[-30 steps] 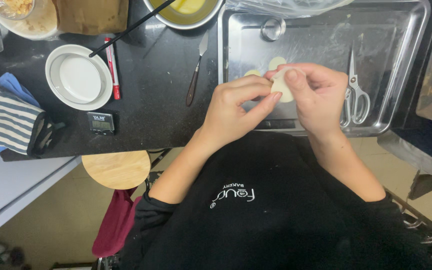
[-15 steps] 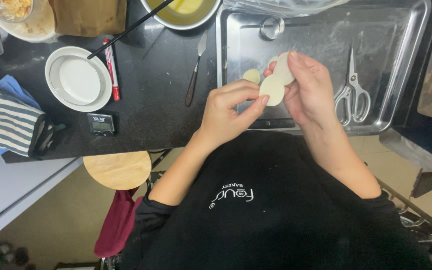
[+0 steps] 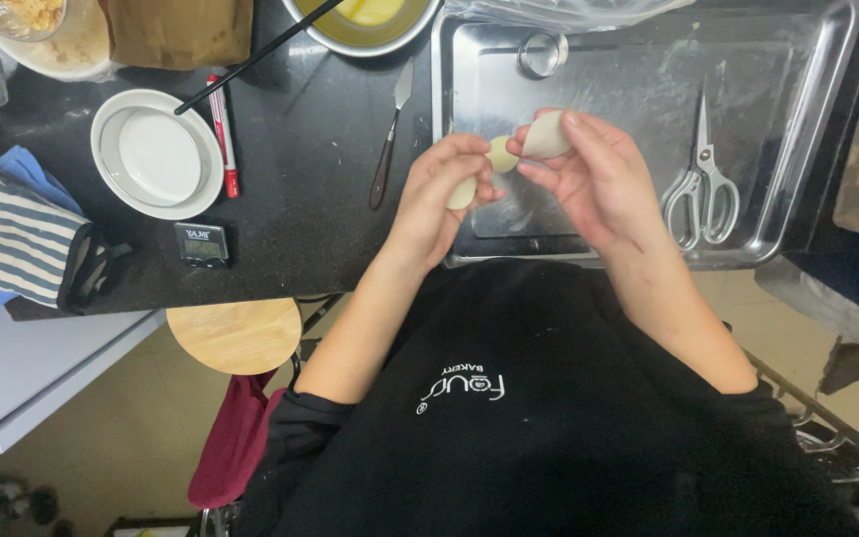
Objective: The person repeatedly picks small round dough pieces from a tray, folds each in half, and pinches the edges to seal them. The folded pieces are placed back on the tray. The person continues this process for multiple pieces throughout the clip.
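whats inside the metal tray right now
On the metal tray lie scissors and a round ring cutter. The hands, holding pale dough pieces above it, cover part of its floor.

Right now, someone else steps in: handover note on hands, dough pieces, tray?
Left hand: grip closed on a pale dough round, over the near left corner of the steel tray.
Right hand: fingertips pinch a second dough piece, lifted above the tray.
A third round shows between the hands; whether it rests on the tray, cannot tell.
Scissors and ring cutter lie in the tray, untouched.
Done: rounds cut. Left: both held pieces not yet set down.
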Available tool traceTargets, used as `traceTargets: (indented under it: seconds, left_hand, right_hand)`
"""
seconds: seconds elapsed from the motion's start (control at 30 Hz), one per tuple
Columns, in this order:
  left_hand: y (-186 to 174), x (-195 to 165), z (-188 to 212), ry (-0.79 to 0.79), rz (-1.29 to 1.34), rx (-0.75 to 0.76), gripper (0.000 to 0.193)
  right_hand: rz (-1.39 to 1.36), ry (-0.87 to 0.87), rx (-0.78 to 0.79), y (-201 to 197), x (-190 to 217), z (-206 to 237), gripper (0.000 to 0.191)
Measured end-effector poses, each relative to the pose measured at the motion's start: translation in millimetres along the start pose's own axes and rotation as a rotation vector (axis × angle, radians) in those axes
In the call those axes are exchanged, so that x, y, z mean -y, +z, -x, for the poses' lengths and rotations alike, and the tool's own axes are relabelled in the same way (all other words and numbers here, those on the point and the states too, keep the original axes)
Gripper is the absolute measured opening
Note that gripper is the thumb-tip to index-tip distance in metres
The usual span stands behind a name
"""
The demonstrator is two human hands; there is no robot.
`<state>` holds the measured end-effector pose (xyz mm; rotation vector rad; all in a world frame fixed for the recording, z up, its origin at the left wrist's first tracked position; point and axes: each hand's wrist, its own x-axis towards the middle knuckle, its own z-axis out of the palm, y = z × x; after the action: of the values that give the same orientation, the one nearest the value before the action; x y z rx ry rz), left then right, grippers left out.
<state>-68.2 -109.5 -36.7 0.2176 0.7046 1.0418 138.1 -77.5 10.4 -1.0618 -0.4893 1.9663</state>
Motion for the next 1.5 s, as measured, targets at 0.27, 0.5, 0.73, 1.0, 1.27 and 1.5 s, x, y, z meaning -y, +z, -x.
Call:
traceTargets:
  seconds: [0.27, 0.5, 0.73, 1.0, 1.27, 1.5]
  left_hand:
    - [20.3, 6.4, -4.6, 0.441, -0.770, -0.036, 0.029]
    - [16.3, 4.4, -10.1, 0.327, -0.675, 0.037, 0.017]
    - [11.1, 5.2, -10.8, 0.131, -0.487, -0.026, 0.025]
    - [11.6, 7.4, -15.5, 0.181, -0.615, -0.189, 0.021]
    - [-2.6, 11.4, -47.4, 0.310, -1.094, -0.263, 0.023]
    - [-8.3, 12.4, -49.8, 0.290, -1.194, -0.289, 0.026]
  right_hand:
    - [0.051, -0.011, 0.079, 7.5, 0.5, 3.4, 0.033]
    - [-0.004, 0.052, 0.080, 3.4, -1.2, -3.5, 0.034]
    - [-0.036, 0.058, 0.114, -3.0, -6.1, -9.5, 0.031]
    - [0.224, -0.122, 0.093, -8.5, -12.8, -14.8, 0.025]
    - [0.668, -0.235, -0.090, -28.3, -33.6, -46.5, 0.019]
    - [0.908, -0.181, -0.321, -64.4, -28.5, -50.4, 0.019]
